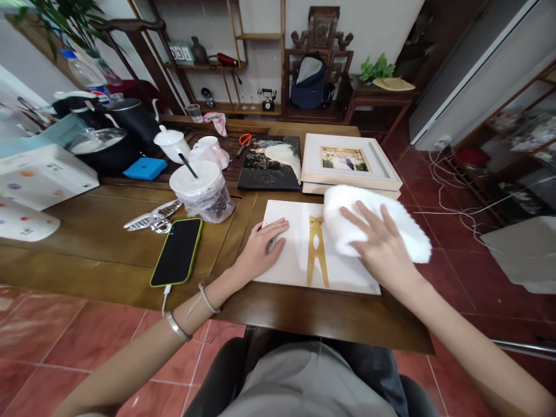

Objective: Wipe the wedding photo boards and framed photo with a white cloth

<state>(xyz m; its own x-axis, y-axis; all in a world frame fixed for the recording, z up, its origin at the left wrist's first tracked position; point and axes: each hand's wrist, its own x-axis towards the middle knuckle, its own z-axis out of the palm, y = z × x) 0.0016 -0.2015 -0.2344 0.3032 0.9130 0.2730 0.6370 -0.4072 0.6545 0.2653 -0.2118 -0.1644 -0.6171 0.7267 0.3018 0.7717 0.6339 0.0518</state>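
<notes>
A white picture frame [295,255] lies face down on the wooden table [108,231], its gold stand [317,252] pointing toward me. My left hand [260,249] rests on the frame's left edge with fingers lightly curled, holding it in place. My right hand [380,246] lies flat with fingers spread on a fluffy white cloth [373,223], which covers the frame's upper right corner and hangs past the table's right edge.
Behind the frame stand a second white frame [347,165] and a dark photo print [271,162]. A green-cased phone [178,252], metal clips [152,217], a bagged lidded cup [202,188], teapot [171,142], pots and boxes fill the left.
</notes>
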